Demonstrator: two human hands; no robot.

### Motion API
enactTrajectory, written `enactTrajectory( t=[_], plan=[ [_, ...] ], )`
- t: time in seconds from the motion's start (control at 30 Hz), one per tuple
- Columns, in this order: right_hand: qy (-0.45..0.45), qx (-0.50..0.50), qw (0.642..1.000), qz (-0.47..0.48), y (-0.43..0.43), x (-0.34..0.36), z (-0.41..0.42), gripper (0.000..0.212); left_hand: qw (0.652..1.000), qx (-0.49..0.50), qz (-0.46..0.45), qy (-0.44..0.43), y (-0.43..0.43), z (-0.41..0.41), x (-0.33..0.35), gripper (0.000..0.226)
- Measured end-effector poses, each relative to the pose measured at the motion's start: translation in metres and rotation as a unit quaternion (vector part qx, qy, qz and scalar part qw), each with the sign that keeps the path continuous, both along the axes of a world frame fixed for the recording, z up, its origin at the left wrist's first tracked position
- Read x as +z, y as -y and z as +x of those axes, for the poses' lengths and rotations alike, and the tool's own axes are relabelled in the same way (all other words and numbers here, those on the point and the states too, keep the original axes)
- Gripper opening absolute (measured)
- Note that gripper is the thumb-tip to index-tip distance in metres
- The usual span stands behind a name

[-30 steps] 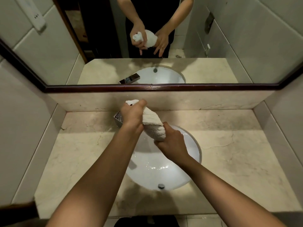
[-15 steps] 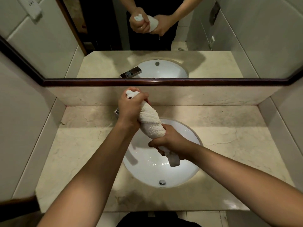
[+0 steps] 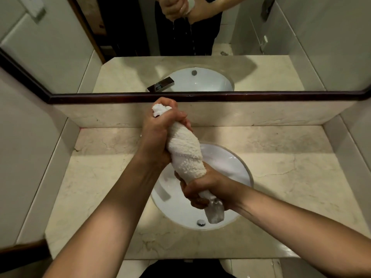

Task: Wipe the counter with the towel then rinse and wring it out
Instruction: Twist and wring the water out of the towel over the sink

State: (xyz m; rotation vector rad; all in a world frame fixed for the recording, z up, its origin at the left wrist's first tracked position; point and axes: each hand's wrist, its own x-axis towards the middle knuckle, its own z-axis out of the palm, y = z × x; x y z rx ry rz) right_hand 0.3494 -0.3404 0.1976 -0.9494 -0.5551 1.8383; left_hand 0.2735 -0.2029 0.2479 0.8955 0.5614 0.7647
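- Gripping the far end of a twisted white towel (image 3: 184, 151) in the left hand (image 3: 158, 127), fist tight.
- Clamping the near end in the right hand (image 3: 204, 189), tail dangling over the sink (image 3: 239, 167), near the drain (image 3: 201, 223).
- Possibly dripping, going by faint streaks in the mirror (image 3: 281, 73).
- Beige counter (image 3: 301, 167) all round the sink.

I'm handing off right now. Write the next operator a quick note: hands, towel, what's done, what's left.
Left hand: grips the towel's upper end.
Right hand: grips the lower end; a short tail pokes out below it.
Towel: twisted tight, held in the air over the sink. The mirror shows water dripping from it.
Done: wringing is under way; whether the counter was wiped cannot be told.
Left: finish the wring until the dripping stops.
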Motion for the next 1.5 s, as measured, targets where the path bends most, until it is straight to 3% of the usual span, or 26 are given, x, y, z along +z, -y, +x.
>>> enactTrajectory(
  t=[0.2,0.33,0.47,0.6,0.7,0.8,0.93,1.07,1.1,1.17,1.23,1.3,1.37,1.43,1.5],
  plan=[
    [-0.078,0.053,0.995,0.014,0.004,-0.011,-0.006,0.033,0.999,-0.021,-0.022,0.028,0.005,-0.003,-0.007,0.022],
    [-0.066,0.056,0.996,0.004,0.008,-0.018,-0.008,0.029,0.997,-0.005,-0.057,0.045,0.008,-0.006,-0.020,0.028],
    [0.093,-0.002,0.996,-0.013,0.005,-0.023,-0.012,0.020,0.995,-0.004,-0.094,0.015,0.002,-0.011,-0.036,0.021],
    [0.246,-0.054,0.968,0.006,0.005,-0.034,-0.012,0.018,0.996,0.003,-0.089,-0.020,-0.001,-0.011,-0.041,0.016],
    [0.298,-0.083,0.951,-0.005,0.004,-0.037,-0.010,0.020,0.991,0.019,-0.033,-0.127,-0.005,-0.006,-0.041,0.049],
    [0.380,-0.127,0.915,-0.038,-0.001,-0.031,-0.004,0.032,0.969,0.056,0.018,-0.238,-0.005,0.002,-0.033,0.054],
    [0.495,-0.143,0.857,-0.010,-0.004,-0.021,0.002,0.037,0.940,0.135,0.085,-0.302,-0.004,0.010,-0.021,0.065],
    [0.670,-0.141,0.729,-0.012,-0.008,-0.024,0.001,0.077,0.895,0.154,0.165,-0.384,-0.003,0.011,-0.015,0.059],
    [0.699,-0.146,0.700,-0.008,-0.008,-0.027,0.000,0.084,0.903,0.151,0.141,-0.376,-0.005,0.013,-0.013,0.056],
    [0.719,-0.169,0.674,0.022,-0.007,-0.031,-0.005,0.086,0.940,0.137,0.032,-0.312,-0.004,0.017,-0.007,0.067],
    [0.705,-0.190,0.681,0.058,-0.008,-0.032,-0.008,0.076,0.950,0.137,-0.038,-0.278,-0.003,0.021,-0.003,0.087],
    [0.668,-0.195,0.715,0.072,-0.008,-0.031,-0.008,0.069,0.954,0.136,-0.051,-0.262,-0.002,0.023,-0.004,0.068],
    [0.597,-0.189,0.778,0.050,-0.006,-0.028,-0.007,0.064,0.957,0.122,-0.057,-0.256,0.001,0.024,-0.004,0.034],
    [0.491,-0.186,0.851,0.017,-0.004,-0.024,-0.008,0.055,0.957,0.117,-0.043,-0.263,0.001,0.023,-0.005,0.025],
    [0.405,-0.191,0.894,-0.012,-0.005,-0.023,-0.009,0.045,0.958,0.111,-0.020,-0.265,0.000,0.023,-0.008,0.026]
  ],
)
